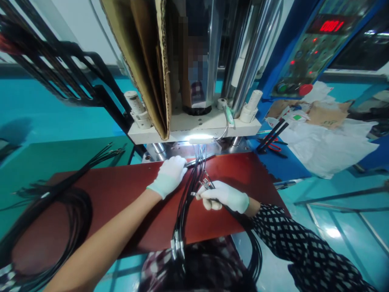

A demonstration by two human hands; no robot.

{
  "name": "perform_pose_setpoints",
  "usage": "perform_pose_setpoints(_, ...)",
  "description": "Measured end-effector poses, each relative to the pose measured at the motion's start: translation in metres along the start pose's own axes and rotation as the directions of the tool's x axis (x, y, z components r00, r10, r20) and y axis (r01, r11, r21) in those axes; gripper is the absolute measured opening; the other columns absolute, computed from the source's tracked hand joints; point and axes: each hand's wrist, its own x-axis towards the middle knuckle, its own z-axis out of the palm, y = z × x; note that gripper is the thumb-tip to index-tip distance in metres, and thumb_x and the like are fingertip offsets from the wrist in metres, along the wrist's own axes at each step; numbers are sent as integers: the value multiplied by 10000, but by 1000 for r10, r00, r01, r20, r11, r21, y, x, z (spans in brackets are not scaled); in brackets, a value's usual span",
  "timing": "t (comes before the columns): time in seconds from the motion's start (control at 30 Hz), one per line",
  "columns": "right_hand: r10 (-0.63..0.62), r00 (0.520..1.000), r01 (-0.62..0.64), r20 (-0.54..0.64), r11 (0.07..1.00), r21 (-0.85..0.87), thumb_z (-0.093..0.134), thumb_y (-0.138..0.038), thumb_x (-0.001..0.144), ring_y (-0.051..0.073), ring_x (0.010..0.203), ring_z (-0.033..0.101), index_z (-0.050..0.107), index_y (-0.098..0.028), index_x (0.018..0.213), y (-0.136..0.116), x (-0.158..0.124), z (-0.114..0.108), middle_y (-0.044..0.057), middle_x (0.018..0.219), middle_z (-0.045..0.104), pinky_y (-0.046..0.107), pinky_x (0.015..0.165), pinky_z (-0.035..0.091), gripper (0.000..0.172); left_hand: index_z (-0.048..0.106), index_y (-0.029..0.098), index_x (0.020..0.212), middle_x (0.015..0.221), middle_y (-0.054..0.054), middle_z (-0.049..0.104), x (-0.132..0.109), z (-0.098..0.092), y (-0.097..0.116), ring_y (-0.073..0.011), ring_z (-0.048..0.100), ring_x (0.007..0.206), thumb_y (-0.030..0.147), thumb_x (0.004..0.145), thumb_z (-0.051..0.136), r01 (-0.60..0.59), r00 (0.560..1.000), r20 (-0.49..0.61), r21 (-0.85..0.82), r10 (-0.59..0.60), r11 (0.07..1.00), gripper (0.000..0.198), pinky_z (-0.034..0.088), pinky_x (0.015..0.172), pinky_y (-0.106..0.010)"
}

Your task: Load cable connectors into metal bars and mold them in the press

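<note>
My left hand [170,173], in a white glove, is closed on one end of a slim metal bar [209,157] at the front of the press. Several black cables [186,190] run from under the lit press head, past this bar, toward my lap, and silvery metal ends [177,245] show on them. To their right, my gloved right hand [224,195] is closed round another bundle of black cables [252,239]. Their stripped tips and small metal fittings [206,184] stick out by my fingers, and the rest droops past the wrist over the board's front edge.
The press [194,129] stands straight ahead, with cardboard [152,69] leaning on it. A reddish-brown board [139,227] lies in front. Coiled black cables [82,202] are at left. At right are a blue control box [269,81], red-handled pliers [275,148] and white plastic bags [319,146].
</note>
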Motion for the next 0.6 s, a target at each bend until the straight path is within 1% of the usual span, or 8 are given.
perform_pose_setpoints(0.1, -24, 999, 23, -34, 999, -29, 600, -410, 891, 37, 409, 392, 703, -91, 942, -3, 0, 2, -26, 558, 573, 172, 397, 253, 339, 608, 154, 989, 1003, -170, 596, -20, -8, 4, -339, 567, 933, 356, 945, 474, 59, 995, 61, 233, -75, 971, 247, 427, 811, -414)
perform_pose_setpoints(0.2, 0, 1000, 0, -2, 993, -118, 633, -409, 872, 49, 413, 432, 707, -103, 892, -8, 2, 8, -16, 560, 601, 174, 392, 286, 316, 586, 163, 953, 978, -153, 600, -32, -14, 3, -311, 580, 890, 334, 956, 462, 95, 988, 91, 269, -123, 958, 211, 419, 759, -373)
perform_pose_setpoints(0.3, -5, 1000, 3, -12, 989, -148, 642, -408, 862, 50, 407, 443, 709, -107, 862, -8, 0, 12, -20, 536, 600, 170, 391, 297, 308, 539, 186, 860, 819, -89, 584, -56, -24, -11, -242, 557, 717, 338, 944, 495, 259, 962, 57, 115, -267, 959, 180, 386, 667, -328)
perform_pose_setpoints(0.4, -3, 999, -1, -31, 994, -111, 607, -408, 887, 56, 402, 455, 712, -95, 881, -8, -3, 16, -6, 541, 618, 175, 400, 314, 330, 501, 208, 849, 674, -7, 527, -91, -38, -23, -165, 484, 564, 396, 939, 517, 391, 920, 98, -313, -380, 865, 209, 339, 558, -261)
perform_pose_setpoints(0.43, 4, 1000, -6, -17, 995, -101, 598, -403, 891, 59, 403, 466, 710, -93, 876, -9, -3, 19, 2, 548, 628, 178, 405, 323, 331, 512, 210, 875, 662, 7, 521, -100, -42, -23, -143, 461, 526, 435, 949, 500, 390, 917, 129, -496, -378, 775, 237, 326, 523, -243)
perform_pose_setpoints(0.5, 1, 999, 3, 42, 996, -88, 585, -399, 894, 66, 408, 484, 703, -92, 850, -15, -1, 26, 14, 559, 641, 182, 417, 341, 332, 560, 199, 952, 648, 12, 522, -109, -46, -16, -113, 427, 464, 517, 970, 435, 347, 926, 209, -798, -314, 493, 342, 323, 471, -226)
perform_pose_setpoints(0.53, -17, 997, 23, 75, 996, -81, 576, -402, 898, 66, 409, 484, 698, -94, 839, -19, -1, 30, 13, 553, 637, 183, 423, 346, 336, 587, 186, 979, 621, 12, 519, -108, -46, -10, -106, 416, 433, 546, 971, 413, 349, 925, 270, -882, -267, 318, 400, 324, 448, -225)
perform_pose_setpoints(0.6, -63, 991, 73, 116, 994, -83, 563, -404, 908, 66, 403, 464, 687, -104, 829, -26, 0, 37, -4, 521, 607, 185, 425, 341, 334, 630, 145, 941, 556, 2, 515, -98, -43, 3, -111, 432, 392, 560, 955, 436, 419, 900, 416, -908, -129, -2, 458, 332, 410, -232)
